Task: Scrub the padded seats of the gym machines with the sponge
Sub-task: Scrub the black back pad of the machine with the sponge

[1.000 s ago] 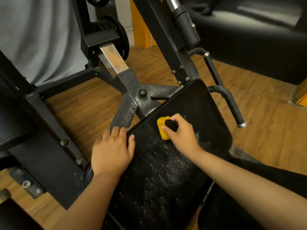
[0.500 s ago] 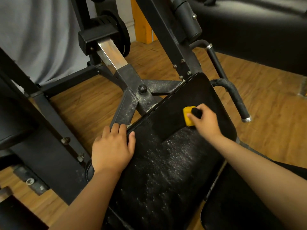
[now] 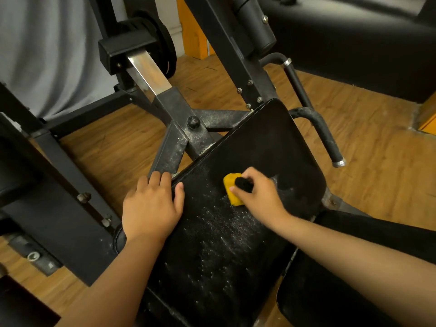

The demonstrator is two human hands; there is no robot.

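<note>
- While my right grip (image 3: 259, 192) pinches the yellow rectangular foam sponge (image 3: 232, 188), that sponge sits pressed on the middle of the black padded seat (image 3: 271, 142).
- My left grip (image 3: 151, 206) lies flat, fingers straight, on the seat's left edge, holding nothing.

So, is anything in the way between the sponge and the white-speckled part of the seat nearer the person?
Nothing visible. The right hand grips the sponge, which sits on the seat right at the edge of the white specks. The left hand rests on the seat's left edge, clear of that stretch.
</note>
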